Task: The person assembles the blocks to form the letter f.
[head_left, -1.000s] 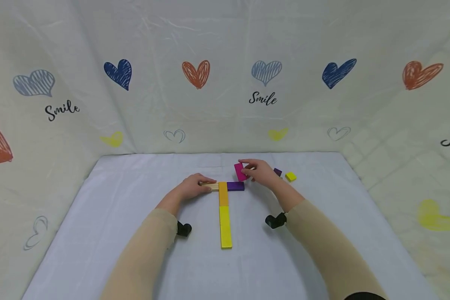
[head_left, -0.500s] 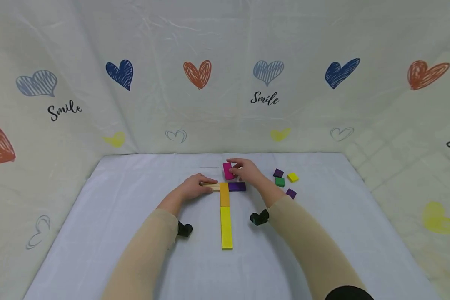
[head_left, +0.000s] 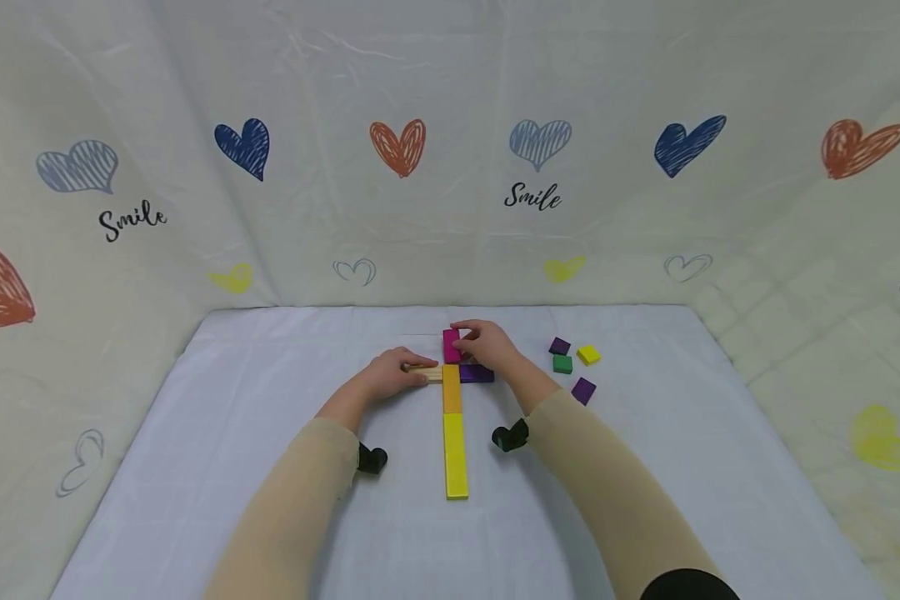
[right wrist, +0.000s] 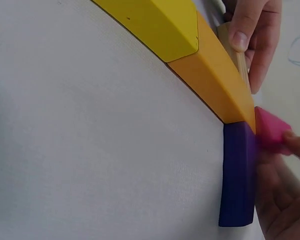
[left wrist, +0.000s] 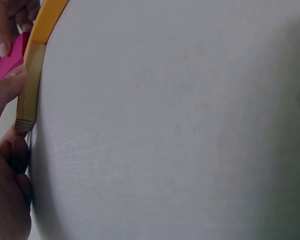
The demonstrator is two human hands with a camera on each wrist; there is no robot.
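Closest on the tabletop [head_left: 390, 517] is a long yellow block [head_left: 456, 457], end to end with an orange block [head_left: 452, 389]. The left hand [head_left: 388, 372] pinches a wooden block [head_left: 434, 375] on its left; a purple block [head_left: 477, 374] sits right. Just beyond, the right hand [head_left: 489, 345] grips a pink block [head_left: 451, 345], can't tell if it touches orange. Imo a crooked push there could knock everything askew. Only the head view gets the loose green block [head_left: 562, 364]; only the left wrist shows the wooden block's grainy end.
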